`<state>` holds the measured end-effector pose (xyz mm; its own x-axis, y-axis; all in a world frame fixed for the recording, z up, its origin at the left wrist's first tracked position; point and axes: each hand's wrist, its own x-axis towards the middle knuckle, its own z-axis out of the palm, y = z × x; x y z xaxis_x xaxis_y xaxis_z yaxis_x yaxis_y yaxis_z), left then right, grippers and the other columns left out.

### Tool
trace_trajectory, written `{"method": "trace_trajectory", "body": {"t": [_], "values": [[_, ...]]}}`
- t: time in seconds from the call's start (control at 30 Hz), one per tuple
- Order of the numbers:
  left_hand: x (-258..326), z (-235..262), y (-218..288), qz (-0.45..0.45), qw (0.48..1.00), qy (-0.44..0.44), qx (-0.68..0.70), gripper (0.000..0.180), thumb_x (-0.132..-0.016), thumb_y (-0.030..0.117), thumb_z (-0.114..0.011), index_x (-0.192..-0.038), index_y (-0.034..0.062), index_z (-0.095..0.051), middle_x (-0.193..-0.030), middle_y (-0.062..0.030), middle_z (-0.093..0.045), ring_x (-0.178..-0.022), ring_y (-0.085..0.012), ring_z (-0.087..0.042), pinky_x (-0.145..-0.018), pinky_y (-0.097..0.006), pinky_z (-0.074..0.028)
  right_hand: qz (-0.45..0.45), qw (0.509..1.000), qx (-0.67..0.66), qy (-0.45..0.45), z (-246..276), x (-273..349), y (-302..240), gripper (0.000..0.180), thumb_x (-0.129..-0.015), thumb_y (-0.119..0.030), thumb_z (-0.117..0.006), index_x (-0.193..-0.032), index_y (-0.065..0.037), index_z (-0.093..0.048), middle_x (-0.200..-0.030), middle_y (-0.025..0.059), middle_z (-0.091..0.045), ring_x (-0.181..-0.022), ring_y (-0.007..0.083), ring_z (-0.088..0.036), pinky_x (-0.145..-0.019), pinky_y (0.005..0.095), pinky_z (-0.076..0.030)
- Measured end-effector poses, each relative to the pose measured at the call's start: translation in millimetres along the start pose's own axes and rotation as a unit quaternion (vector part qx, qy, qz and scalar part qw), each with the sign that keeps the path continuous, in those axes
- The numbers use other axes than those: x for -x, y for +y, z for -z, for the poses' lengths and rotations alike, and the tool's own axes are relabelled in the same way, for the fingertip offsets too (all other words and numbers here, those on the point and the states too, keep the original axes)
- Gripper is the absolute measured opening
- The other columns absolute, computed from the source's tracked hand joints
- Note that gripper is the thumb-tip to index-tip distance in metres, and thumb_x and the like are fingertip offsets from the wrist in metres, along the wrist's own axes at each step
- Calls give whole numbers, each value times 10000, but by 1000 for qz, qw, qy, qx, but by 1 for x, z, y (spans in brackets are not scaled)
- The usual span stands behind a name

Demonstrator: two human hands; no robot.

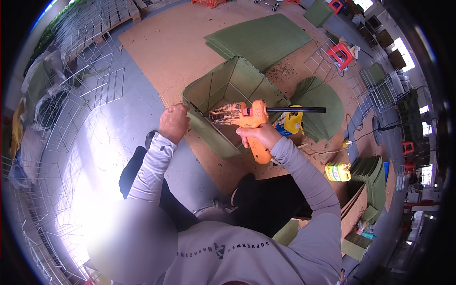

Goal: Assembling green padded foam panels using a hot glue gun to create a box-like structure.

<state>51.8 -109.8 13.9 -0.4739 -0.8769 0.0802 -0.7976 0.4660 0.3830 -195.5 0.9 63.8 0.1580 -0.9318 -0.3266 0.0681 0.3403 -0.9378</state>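
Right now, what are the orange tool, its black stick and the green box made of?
Orange tool: probably hard plastic, since its dark-stained shell looks moulded. Black stick: maybe plastic or solid glue; it looks smooth and evenly black. Green box: matte sheets, perhaps felt or card; no shine shows.

You have the box [256, 77] on the cardboard [156, 52], with the glue gun [259, 115] over the box's near side, its nose toward the box's left wall. Behind the box lies a sheet stack [266, 38]; just right of the box sits a container [289, 126], then more sheets [323, 107]. Right of it and nearer you is a jug [337, 172]. Wire frames [122, 85] stand well left of the box.
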Motion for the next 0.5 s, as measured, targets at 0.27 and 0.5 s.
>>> {"method": "trace_trajectory", "body": {"t": [0.27, 0.5], "values": [[0, 0, 0, 3, 1000, 2, 11, 317, -692, 93, -717, -1003, 56, -665, -968, -132, -659, -918, -301, -623, -803, -377, -496, -47, 999, 13, 7, 8, 12, 3, 364, -800, -46, -653, -1074, -42, -413, -698, 59, -550, -511, 157, -543, -484, 303, -462], [0, -2, -1, 1, 1000, 3, 1, 304, -700, 87, -706, -1000, 58, -667, -952, -136, -659, -909, -300, -629, -793, -375, -503, -38, 999, 25, 5, 9, 24, 2, 304, -832, -67, -628, -1075, -24, -451, -654, 62, -540, -518, 160, -543, -500, 302, -457]]}}
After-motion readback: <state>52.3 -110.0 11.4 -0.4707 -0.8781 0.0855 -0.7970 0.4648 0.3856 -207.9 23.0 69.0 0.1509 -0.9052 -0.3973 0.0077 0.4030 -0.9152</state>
